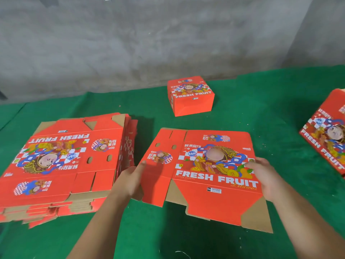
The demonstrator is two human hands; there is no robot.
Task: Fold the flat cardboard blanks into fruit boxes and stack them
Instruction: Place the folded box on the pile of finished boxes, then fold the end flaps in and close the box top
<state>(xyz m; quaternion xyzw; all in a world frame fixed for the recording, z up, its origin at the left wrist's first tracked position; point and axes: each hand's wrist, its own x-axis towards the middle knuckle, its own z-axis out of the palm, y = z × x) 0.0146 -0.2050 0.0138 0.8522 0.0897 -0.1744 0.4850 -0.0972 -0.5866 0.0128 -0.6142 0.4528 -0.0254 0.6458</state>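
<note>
A flat red blank (203,174) lies printed side up on the green mat (270,118), gripped at its left edge by the left hand (130,176) (thumb on top) and at its right edge by the right hand (265,176). A stack of blanks (61,161) sits just left; a folded box (190,97) stands beyond, another box (326,135) at far right.

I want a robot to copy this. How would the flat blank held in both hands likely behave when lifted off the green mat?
The blank looks like thin corrugated card, so probably light. Its many creases and cut flaps suggest that it would sag or hinge if lifted by one edge. The left hand and right hand hold opposite sides, which likely keeps it flat.
</note>
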